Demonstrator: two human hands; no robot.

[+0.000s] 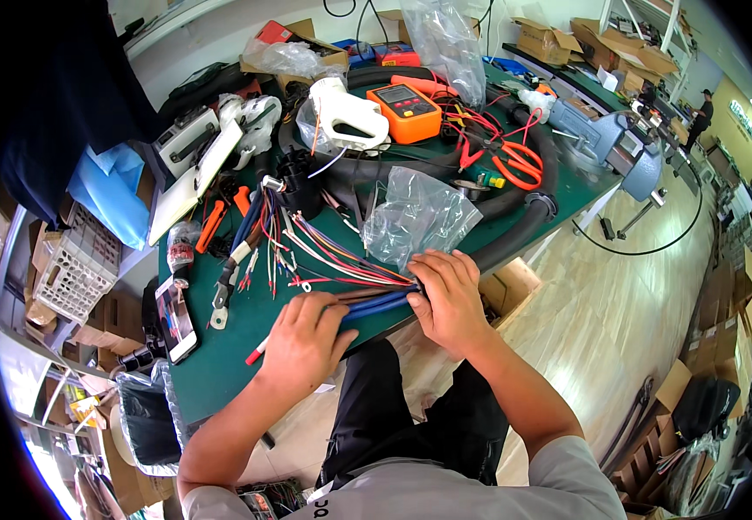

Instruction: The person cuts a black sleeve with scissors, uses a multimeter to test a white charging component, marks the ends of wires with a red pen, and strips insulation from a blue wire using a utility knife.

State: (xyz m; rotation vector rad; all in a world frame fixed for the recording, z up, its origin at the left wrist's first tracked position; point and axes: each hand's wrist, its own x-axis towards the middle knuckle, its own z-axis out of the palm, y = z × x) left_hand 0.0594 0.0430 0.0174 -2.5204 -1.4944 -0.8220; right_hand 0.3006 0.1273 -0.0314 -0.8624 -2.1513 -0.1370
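My left hand (308, 340) is closed over thick blue cables (374, 306) near the table's front edge. A red and white tip (256, 353) sticks out beside it; what it belongs to is hidden. My right hand (450, 302) wraps round the same cable bundle where its blue, brown and thin cores come out of a thick black cable (515, 244). Thin coloured wires (341, 247) fan out leftward from there, some with bare or lugged ends. A clear plastic bag (419, 212) lies just beyond my right hand.
On the green table (224, 368) are a phone (175, 319), a metal cable lug (219, 317), orange-handled pliers (211, 227), a white gun-shaped tool (348, 120), an orange meter (406, 111) and red-handled cutters (519, 165). A blue vise (597, 134) stands right; a lined bin (149, 420) stands left.
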